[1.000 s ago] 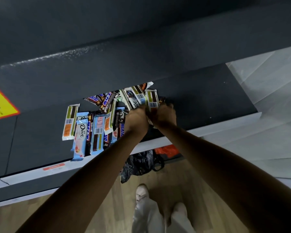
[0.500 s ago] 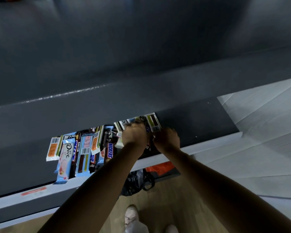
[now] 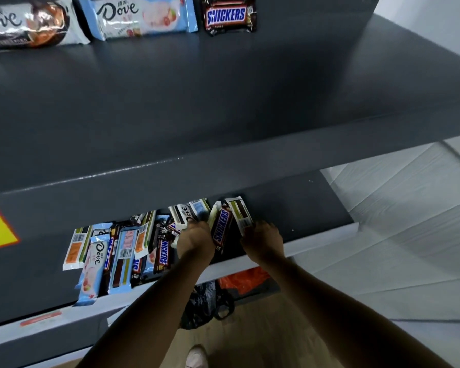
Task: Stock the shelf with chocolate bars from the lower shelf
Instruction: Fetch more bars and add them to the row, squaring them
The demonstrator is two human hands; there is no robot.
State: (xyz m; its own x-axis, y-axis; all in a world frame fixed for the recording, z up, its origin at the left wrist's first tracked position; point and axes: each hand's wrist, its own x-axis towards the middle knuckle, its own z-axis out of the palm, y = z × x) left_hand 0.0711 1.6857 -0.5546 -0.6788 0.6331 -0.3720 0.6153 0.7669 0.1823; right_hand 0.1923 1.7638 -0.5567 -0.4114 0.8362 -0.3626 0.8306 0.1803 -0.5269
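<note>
Where the two hands meet over the dark grey lower shelf (image 3: 303, 208), the left hand (image 3: 195, 240) is curled with its back to the camera, grip closed on the lower end of a dark brown Snickers bar with blue lettering (image 3: 221, 227), which stands tilted between the hands. Fanned just above that hand are a white-and-black Dove bar (image 3: 183, 213) and a pale blue wrapped bar (image 3: 200, 208); whether the grip takes these in cannot be told. The right hand (image 3: 262, 241) is curled as well, grip closed on the near end of a white-wrapped bar with an olive panel and barcode (image 3: 241, 215), touching the Snickers bar's right edge. Left of the hands, a loose heap of mixed chocolate bars (image 3: 122, 251) lies overlapping on the same shelf, with a pale blue Dove bar (image 3: 91, 269) overhanging the front lip. The dark grey upper shelf (image 3: 223, 88) carries three bars in a row at the back: a white-and-brown Dove bar (image 3: 29, 25), a light blue Dove bar (image 3: 141, 17) and a second brown Snickers bar (image 3: 227, 15). A black plastic bag (image 3: 205, 304) lies on the wooden floor (image 3: 263, 341) below.
</note>
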